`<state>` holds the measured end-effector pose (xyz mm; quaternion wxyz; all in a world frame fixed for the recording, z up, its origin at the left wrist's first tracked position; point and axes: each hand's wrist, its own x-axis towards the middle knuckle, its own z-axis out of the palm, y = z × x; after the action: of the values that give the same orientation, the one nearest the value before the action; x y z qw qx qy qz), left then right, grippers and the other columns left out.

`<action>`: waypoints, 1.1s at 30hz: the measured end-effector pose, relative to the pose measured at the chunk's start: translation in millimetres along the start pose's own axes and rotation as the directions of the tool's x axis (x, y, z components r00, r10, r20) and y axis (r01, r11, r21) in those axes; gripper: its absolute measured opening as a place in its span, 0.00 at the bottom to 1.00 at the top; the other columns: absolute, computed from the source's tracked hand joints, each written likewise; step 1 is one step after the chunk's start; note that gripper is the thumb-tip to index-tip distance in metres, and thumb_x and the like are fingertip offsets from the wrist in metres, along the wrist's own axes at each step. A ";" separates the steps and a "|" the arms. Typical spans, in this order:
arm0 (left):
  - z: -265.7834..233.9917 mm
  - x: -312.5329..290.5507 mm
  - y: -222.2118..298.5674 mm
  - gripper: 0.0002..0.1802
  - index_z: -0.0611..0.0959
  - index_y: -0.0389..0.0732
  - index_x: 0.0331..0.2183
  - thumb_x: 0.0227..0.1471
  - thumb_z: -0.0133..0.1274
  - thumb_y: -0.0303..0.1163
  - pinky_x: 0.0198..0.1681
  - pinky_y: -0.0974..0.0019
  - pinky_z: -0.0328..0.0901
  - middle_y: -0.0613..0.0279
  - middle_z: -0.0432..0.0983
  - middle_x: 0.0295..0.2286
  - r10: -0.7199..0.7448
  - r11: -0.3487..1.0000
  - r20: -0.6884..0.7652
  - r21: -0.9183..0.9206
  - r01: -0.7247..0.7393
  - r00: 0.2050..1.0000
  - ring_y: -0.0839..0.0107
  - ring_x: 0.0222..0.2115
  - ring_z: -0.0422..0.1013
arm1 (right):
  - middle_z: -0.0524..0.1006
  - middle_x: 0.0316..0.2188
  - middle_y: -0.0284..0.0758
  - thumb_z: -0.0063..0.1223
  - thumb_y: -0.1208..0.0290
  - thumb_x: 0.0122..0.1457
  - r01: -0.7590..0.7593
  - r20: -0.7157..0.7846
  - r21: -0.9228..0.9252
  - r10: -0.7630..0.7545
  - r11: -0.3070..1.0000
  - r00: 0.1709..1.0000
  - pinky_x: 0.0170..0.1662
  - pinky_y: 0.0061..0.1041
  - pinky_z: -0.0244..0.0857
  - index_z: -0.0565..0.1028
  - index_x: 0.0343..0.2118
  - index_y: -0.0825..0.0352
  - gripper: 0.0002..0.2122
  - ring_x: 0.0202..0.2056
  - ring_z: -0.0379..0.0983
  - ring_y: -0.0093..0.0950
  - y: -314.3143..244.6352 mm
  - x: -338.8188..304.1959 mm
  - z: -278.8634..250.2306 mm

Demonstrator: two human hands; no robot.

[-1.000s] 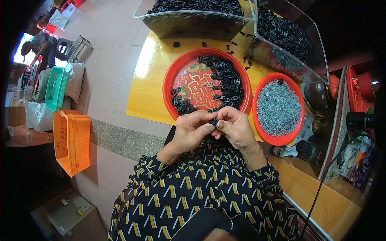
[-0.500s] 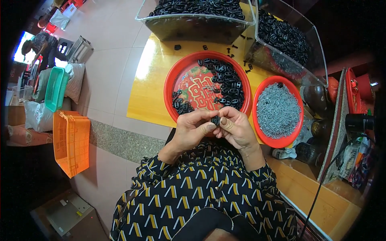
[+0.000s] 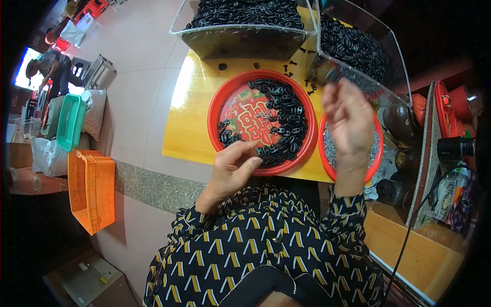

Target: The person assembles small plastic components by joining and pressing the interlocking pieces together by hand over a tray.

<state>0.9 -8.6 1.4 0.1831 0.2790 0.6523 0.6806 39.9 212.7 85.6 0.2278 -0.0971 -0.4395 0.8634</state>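
My left hand point(image 3: 232, 170) hovers at the near rim of a round red tray point(image 3: 217, 102), its thumb and forefinger apart with nothing between them. In the tray, small black plastic pieces with two holes point(image 3: 290, 110) lie heaped along the right side, with a smaller pile at the left. Raised over a red basin point(image 3: 379, 158) of small silvery metal parts point(image 3: 332, 153) is my right hand point(image 3: 350, 120), smeared by motion. A dark blurred piece point(image 3: 333, 75) shows at its fingertips; whether they still grip it is unclear.
Two clear plastic bins, one at the back point(image 3: 245, 43) and one at the right point(image 3: 358, 69), hold many black pieces. Loose black bits point(image 3: 289, 66) lie on the yellow table point(image 3: 186, 128). At left are an orange crate point(image 3: 92, 189), a green basket point(image 3: 70, 123) and another person point(image 3: 53, 66).
My hands have parted from the black piece they held together. The right one has swung up and right toward the right bin; the left has shifted slightly left and down, its fingers opened.
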 end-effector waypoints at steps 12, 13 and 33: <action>-19.8 11.2 -2.2 0.11 0.74 0.31 0.32 0.40 0.51 0.19 0.26 0.76 0.61 0.62 0.69 0.23 0.023 0.977 -0.062 0.211 -0.009 0.998 0.78 0.24 0.66 | 0.66 0.23 0.39 0.49 0.77 0.41 0.385 0.398 -0.916 -0.136 -0.110 0.907 0.34 0.31 0.58 0.73 0.24 0.68 0.05 0.31 0.62 0.37 78.5 -10.6 -4.1; -19.7 13.0 -2.5 0.11 0.74 0.31 0.32 0.40 0.51 0.19 0.26 0.76 0.61 0.62 0.69 0.23 0.026 0.977 -0.062 0.212 -0.013 0.998 0.78 0.24 0.66 | 0.66 0.23 0.39 0.49 0.77 0.41 0.387 0.399 -0.916 -0.138 -0.111 0.906 0.34 0.31 0.58 0.73 0.24 0.68 0.05 0.31 0.62 0.37 83.4 -8.6 -4.1; -16.1 110.2 -32.1 0.04 0.74 0.33 0.19 0.35 0.49 0.24 0.28 0.58 0.62 0.47 0.68 0.22 0.135 0.477 0.210 0.843 -0.249 0.968 0.53 0.26 0.67 | 0.66 0.23 0.40 0.48 0.79 0.42 0.472 0.478 -0.878 -0.173 -0.076 0.861 0.32 0.31 0.57 0.68 0.21 0.69 0.02 0.29 0.63 0.37 94.2 -8.3 -17.8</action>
<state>-98.5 48.9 -14.8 -0.0211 0.4424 0.8571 0.2629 24.6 173.4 -1.0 0.2458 -0.0241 -0.9412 0.2304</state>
